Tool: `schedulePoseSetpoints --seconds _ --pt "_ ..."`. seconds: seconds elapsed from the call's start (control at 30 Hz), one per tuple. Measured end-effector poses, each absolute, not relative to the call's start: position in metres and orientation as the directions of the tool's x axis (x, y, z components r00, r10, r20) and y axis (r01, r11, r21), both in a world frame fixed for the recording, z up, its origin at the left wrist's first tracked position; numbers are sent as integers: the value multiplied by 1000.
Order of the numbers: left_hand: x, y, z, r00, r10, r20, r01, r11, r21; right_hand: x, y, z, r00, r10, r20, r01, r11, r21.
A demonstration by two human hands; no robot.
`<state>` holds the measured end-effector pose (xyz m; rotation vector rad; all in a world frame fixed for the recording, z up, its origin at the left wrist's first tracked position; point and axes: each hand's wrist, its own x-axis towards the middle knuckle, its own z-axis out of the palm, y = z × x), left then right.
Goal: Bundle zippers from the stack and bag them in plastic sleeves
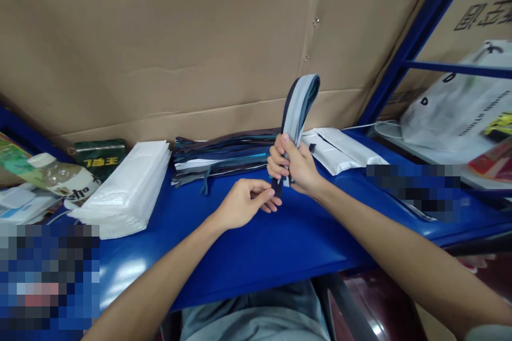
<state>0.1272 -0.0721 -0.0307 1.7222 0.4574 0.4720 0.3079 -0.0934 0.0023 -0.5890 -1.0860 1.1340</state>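
A folded bundle of flat fabric strips in pale grey, dark navy and teal [299,104] loops smoothly upward above the far edge of the glossy blue desk [240,253]. The right hand's grip [294,164] is closed around its lower part, the loop rising above the fist and loose ends below. The left hand's grip [258,200] pinches a dark end between thumb and fingers. Creased brown cardboard [180,42] backs the desk; glossy white packets [128,186] stack towards its left end.
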Motion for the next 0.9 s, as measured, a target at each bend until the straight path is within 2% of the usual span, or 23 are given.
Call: schedulePoseSetpoints --seconds 0.07,0.17,0.33,0.5,0.6,0.7,0.77,0.83,0.9 --pt "131 -73 -35 813 581 34 20 -86 996 306 -91 -5 69 912 404 -335 403 -852" --pt "134 -74 -37 753 658 -9 -42 62 997 303 -89 -15 24 895 446 -110 446 -888" --pt "134 -75 -41 663 739 -116 -180 308 934 299 -87 -30 -11 871 491 176 485 -857" --pt "137 -75 -46 627 770 -121 -221 324 920 294 -84 -38 64 864 499 378 442 -814" --pt "138 -77 -44 657 747 -105 -191 300 935 294 -85 -39 134 854 503 387 423 -820" --pt "132 -77 -30 759 642 -107 8 155 988 300 -86 -35 174 853 491 298 430 -852" --pt "118 -77 -10 777 626 -64 169 -109 980 309 -86 -29 133 863 487 259 444 -858" --pt "90 -75 19 725 684 84 279 -403 872 320 -86 -24 48 884 465 292 433 -853" --pt "48 -70 49 653 727 212 374 -552 745 330 -87 -19 -21 910 413 356 393 -848"
